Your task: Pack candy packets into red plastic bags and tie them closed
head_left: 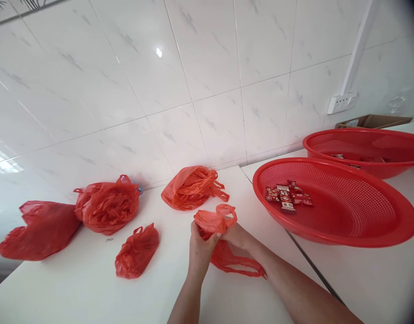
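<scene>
1. OK so you're mid-handling on the thin red carrier bag (212, 220): it's up in front of you over the worktop (175, 258), right between your two hands. I'd call this one unfinished, since its mouth is bunched up, a handle loop pokes out on top and another strap hangs loose by your right forearm.

2. Your left hand (200, 243) has its grip clamped on the bag, thumb pressed over the plastic. Your right hand (237, 234) is up against it too, but the fingers are hidden, so I can't tell if that grip is closed.

3. Stuff that looks set aside for now: the big red bag (47, 229) at far left, the crumpled bag (107, 207) touching it, the small bundled bag (137, 252) nearer you, and the puffy bag (191, 186) by the wall. Can't make out what's inside any of them.

4. What's left over on your right: a handful of wrapped snacks (288, 198) in the near red basket (331, 220), clustered at its left end with lots of bare plastic beside them. The far red basket (382, 143) holds a few pieces too, too small to identify.
</scene>
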{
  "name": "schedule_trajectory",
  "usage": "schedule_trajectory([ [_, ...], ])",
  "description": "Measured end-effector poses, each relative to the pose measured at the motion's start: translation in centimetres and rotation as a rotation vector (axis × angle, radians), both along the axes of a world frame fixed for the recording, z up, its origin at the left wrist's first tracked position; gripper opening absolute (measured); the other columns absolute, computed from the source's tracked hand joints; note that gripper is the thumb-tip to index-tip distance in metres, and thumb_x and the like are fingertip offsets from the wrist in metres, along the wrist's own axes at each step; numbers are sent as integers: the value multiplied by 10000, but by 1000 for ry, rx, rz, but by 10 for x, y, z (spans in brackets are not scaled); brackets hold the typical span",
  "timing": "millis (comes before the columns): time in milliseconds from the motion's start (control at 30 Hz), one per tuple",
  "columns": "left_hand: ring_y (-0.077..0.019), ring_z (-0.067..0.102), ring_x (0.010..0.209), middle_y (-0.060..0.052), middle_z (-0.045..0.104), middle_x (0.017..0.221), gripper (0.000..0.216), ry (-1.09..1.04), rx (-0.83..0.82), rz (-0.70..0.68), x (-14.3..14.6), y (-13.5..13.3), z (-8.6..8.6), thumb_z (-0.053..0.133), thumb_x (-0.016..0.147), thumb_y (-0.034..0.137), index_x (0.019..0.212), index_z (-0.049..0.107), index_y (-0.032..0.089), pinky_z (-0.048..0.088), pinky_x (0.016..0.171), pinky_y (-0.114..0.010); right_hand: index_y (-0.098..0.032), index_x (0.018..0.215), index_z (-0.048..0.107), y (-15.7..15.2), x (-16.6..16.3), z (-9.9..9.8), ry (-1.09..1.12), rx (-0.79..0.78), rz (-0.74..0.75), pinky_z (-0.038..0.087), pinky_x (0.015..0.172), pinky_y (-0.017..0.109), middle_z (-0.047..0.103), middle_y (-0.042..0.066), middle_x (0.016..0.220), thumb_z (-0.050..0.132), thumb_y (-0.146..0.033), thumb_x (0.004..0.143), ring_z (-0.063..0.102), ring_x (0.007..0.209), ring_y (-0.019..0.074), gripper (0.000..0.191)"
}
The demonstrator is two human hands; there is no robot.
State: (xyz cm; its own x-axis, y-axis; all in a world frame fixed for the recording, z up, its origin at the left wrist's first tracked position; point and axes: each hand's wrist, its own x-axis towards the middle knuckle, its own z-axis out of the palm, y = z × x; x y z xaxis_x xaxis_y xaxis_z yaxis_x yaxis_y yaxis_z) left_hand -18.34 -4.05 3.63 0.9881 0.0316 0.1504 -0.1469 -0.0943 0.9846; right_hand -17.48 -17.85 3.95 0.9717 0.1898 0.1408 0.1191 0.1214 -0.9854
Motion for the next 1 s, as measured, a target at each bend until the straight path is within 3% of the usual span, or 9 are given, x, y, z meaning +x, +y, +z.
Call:
schedule_trajectory([
  [100,-153,600,732,-7,630,753,160,87,-209,-55,9,5,4,656,659,173,803,588,167,489,664,-256,-187,656,521,-1,10,-10,32,100,22,366,513,209,544,-60,622,642,-165,613,460,550,86,131],
  [233,-123,628,731,4,647,757,153,159,-696,131,23,33,13,595,644,106,787,600,161,513,660,-218,-192,669,513,-16,30,-22,194,356,-298,339,473,185,525,-72,570,600,-127,560,445,503,72,154],
  [333,-91,625,684,10,645,744,141,224,-779,217,25,62,19,615,649,107,781,599,157,516,654,-187,-200,704,514,-31,42,-27,302,513,-413,414,522,206,564,-48,612,622,-169,559,508,542,91,183],
  [467,-124,610,642,9,622,720,254,273,-444,64,18,94,14,727,635,264,807,566,169,499,585,-221,-191,684,511,-40,46,-27,405,598,-319,475,576,251,605,7,663,637,-256,604,575,604,128,164],
  [533,-161,612,673,4,609,738,361,239,-149,162,14,100,9,725,645,341,924,557,184,498,597,-270,-182,690,530,-42,43,-23,438,613,-238,482,588,263,618,27,689,645,-300,633,590,635,143,175],
  [667,-267,550,1070,-91,586,1116,473,-206,451,461,4,85,12,646,722,340,1162,518,222,456,891,-443,-196,710,530,-43,33,-13,343,524,-179,425,542,213,581,-28,659,670,-335,661,546,595,107,203],
  [733,-285,470,1193,-110,530,1248,460,-453,641,338,-3,68,18,633,735,324,1177,540,240,393,984,-474,-200,692,507,-41,29,-9,310,430,-184,386,512,200,541,-54,614,671,-347,664,499,542,88,222],
  [867,-294,466,1204,-70,493,1342,661,-382,809,-108,-9,36,20,695,632,248,1264,511,306,458,905,-431,-201,760,535,-35,26,-8,294,250,-144,393,525,222,567,-41,650,640,-374,689,510,547,102,215],
  [1000,-193,615,819,-30,668,919,280,-57,637,-87,-4,28,14,458,781,215,978,649,272,493,683,-309,-203,798,550,-35,30,-17,179,-88,-248,355,481,215,542,-49,625,639,-286,649,476,511,100,193],
])
